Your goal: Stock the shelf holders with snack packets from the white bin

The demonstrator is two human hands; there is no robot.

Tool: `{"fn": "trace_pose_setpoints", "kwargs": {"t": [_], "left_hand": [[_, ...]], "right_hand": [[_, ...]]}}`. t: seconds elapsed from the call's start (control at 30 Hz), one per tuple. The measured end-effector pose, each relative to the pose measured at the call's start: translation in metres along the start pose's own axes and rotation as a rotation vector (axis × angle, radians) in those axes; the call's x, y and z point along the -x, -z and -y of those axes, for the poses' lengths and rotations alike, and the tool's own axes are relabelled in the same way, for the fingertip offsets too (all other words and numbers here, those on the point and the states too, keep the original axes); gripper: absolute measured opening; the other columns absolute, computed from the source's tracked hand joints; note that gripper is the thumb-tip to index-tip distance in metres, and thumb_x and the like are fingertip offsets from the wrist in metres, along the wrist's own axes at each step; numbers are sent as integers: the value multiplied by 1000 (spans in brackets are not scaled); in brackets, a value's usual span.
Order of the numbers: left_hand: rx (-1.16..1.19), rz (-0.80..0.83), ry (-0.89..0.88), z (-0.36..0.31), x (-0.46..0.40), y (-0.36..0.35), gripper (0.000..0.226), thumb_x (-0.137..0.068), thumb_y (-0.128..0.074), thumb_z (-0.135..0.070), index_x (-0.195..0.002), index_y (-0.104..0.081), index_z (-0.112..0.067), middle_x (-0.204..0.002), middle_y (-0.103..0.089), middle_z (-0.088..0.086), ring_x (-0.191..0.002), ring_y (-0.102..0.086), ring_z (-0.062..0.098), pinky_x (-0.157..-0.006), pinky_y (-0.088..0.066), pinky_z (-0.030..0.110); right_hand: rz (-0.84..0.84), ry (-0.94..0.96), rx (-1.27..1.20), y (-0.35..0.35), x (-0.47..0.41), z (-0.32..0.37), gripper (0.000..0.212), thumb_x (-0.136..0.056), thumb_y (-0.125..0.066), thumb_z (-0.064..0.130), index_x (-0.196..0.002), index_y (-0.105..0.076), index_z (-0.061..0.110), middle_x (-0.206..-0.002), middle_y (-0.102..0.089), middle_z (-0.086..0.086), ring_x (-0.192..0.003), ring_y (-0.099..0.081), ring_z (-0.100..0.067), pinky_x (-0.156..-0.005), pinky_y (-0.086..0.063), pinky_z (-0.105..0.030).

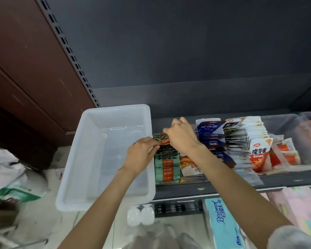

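Your left hand (142,155) and right hand (182,139) both pinch the green-and-orange snack packets (166,166) at the back of their row in the shelf holder (285,182), fingers curled on the top edges. The white bin (90,159) sits just left, touching the shelf.

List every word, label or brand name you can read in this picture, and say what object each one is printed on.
"Breimer": on the light blue tissue pack below the shelf.
"魔芋爽": on the white and red snack packet in a shelf holder.
Too blurred to read: the orange labels on the green snack packets that the left hand and right hand are pinching, the dark blue packets, and the orange packets.
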State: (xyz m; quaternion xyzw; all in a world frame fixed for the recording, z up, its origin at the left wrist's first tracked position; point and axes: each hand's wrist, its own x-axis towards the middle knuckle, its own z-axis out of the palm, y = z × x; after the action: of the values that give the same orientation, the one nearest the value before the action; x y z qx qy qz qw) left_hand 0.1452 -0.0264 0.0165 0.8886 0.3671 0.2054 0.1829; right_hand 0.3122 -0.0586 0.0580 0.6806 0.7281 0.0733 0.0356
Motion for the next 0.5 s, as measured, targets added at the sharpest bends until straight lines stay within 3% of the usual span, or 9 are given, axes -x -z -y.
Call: {"fn": "trace_pose_setpoints", "kwargs": {"t": [0.1,0.2,0.3,0.4,0.5], "left_hand": [[-9,28,40,-7,1,4,21,-92,-58,-21,-110,-69,-23,-110,-67,-5,-98,-61,17,-78,-43,23],[66,-1,32,-26,-2,23,22,-92,-57,-22,-111,-67,-28,-113,-65,-11,-104,-55,9,-83,-38,18],[189,-28,-18,-54,-9,48,22,-93,-55,-22,-111,-66,-30,-108,-65,-15,-100,-55,1,-83,-40,13],[568,60,2,-87,-14,67,22,-96,-51,-17,-105,-64,-32,-88,-69,-17,-90,-61,-4,-79,-42,6],[843,193,10,-114,-25,68,24,-96,-48,-8,-104,-66,-22,-78,-69,-7,-79,-64,2,-74,-45,10]], "right_hand": [[-64,-8,-113,-6,5,-1,28,-87,-53,9,-111,-67,16,-96,-70,-5,-111,-48,-23,-91,-31,-36],[-325,-178,-367,-11,29,0,27,-82,-62,5,-106,-71,14,-97,-72,-3,-109,-54,-25,-89,-41,-41],[-569,-388,-601,-6,70,-1,27,-82,-61,1,-105,-71,13,-99,-71,0,-104,-57,-21,-90,-46,-37],[-632,-541,-675,5,120,-12,29,-81,-61,-7,-100,-71,13,-97,-69,-1,-100,-58,-18,-86,-45,-24],[-622,-684,-704,10,160,-38,29,-82,-59,-9,-97,-71,13,-98,-69,0,-95,-61,-23,-80,-43,-25]]}}
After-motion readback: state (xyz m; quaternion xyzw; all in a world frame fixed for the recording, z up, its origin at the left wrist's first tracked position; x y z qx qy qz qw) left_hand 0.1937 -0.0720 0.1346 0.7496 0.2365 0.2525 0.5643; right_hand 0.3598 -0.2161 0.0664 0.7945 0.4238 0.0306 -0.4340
